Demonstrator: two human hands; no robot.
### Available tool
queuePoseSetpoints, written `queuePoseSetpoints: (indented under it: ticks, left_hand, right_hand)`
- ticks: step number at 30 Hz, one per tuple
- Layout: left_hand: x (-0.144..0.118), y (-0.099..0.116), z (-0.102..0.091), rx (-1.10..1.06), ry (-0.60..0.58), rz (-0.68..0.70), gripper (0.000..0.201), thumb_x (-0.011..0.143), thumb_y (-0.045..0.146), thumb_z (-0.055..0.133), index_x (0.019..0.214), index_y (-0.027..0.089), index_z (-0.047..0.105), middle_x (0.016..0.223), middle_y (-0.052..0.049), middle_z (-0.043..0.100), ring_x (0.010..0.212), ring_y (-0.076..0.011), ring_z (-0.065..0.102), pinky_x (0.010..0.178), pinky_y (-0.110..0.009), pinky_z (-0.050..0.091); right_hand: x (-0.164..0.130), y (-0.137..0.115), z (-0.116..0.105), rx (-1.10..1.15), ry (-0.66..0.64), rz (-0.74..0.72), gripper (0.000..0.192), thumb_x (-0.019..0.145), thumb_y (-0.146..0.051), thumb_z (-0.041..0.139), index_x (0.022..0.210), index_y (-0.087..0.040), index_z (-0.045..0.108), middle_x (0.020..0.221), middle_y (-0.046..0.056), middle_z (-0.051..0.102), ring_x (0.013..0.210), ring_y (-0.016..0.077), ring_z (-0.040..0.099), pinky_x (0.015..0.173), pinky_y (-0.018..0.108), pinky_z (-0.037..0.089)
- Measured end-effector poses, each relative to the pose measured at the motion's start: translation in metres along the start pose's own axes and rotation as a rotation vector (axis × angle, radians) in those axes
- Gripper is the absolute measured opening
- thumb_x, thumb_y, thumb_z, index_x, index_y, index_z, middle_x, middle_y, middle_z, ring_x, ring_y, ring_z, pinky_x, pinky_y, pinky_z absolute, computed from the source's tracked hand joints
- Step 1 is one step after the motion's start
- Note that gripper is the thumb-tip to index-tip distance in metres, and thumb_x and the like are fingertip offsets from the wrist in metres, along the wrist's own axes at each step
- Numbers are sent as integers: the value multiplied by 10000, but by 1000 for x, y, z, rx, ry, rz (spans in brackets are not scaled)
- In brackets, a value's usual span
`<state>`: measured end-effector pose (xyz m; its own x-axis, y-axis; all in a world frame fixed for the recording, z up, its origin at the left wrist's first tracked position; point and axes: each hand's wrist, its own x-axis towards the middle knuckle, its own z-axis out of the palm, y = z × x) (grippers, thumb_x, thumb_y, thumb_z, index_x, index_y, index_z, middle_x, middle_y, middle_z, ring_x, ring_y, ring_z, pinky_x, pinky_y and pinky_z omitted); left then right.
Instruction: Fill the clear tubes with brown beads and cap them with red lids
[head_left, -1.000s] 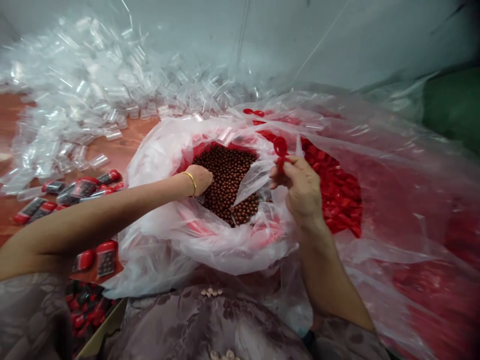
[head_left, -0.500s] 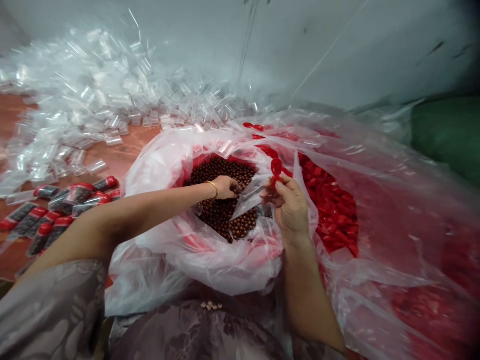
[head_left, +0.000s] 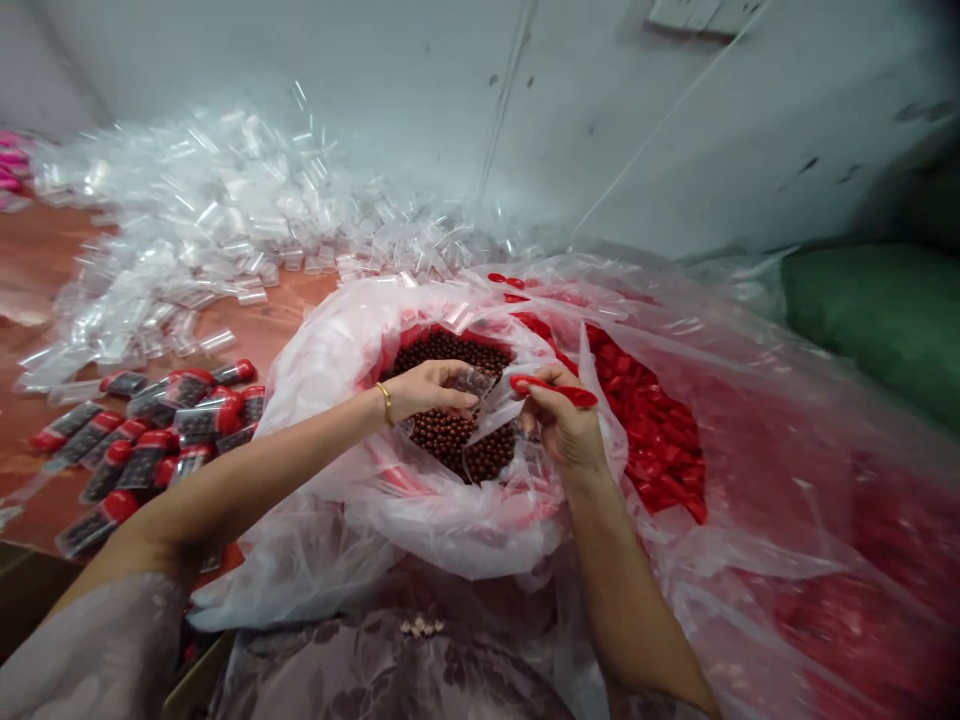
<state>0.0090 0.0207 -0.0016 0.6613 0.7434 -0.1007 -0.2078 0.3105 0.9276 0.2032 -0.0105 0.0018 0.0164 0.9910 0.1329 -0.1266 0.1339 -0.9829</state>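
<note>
Hands (head_left: 431, 388) meet — bag rim (head_left: 352, 330) close.

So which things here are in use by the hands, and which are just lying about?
In use: left hand, small clear plastic tube, brown round beads, right hand, red plastic cap.
Lying about: pile of empty clear tubes, filled red-capped tubes, green sack.

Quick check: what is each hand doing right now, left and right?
Left hand: closed on a clear tube over the brown beads.
Right hand: closed on a red cap.
</note>
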Motion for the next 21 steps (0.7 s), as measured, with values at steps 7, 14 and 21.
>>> queuePoseSetpoints:
  ticks: [7,14,21]
  left_hand:
    - [-7,3,-5,-62,80,-32,437,564,341,819,862,123,585,726,9,590,625,-83,580,601,-229,519]
    - [-9,5,-6,1,18,-90,313,636,307,738,818,124,561,655,-9,612,601,-100,589,550,-208,488]
    - [-10,7,-7,-14,-64,-48,286,629,323,706,759,137,531,621,4,589,556,-107,576,524,-225,481]
  right_hand:
    - [6,0,21,-209,129,-158,273,808,-439,530,860,-201,653,710,4,651,507,100,552,448,230,430]
    - [15,-11,18,-425,-53,-176,190,766,-358,605,853,-205,678,698,-13,601,495,73,444,457,228,366]
    - [21,-15,24,-429,-420,-23,310,761,-474,621,846,-180,666,611,-29,555,527,80,459,506,225,381]
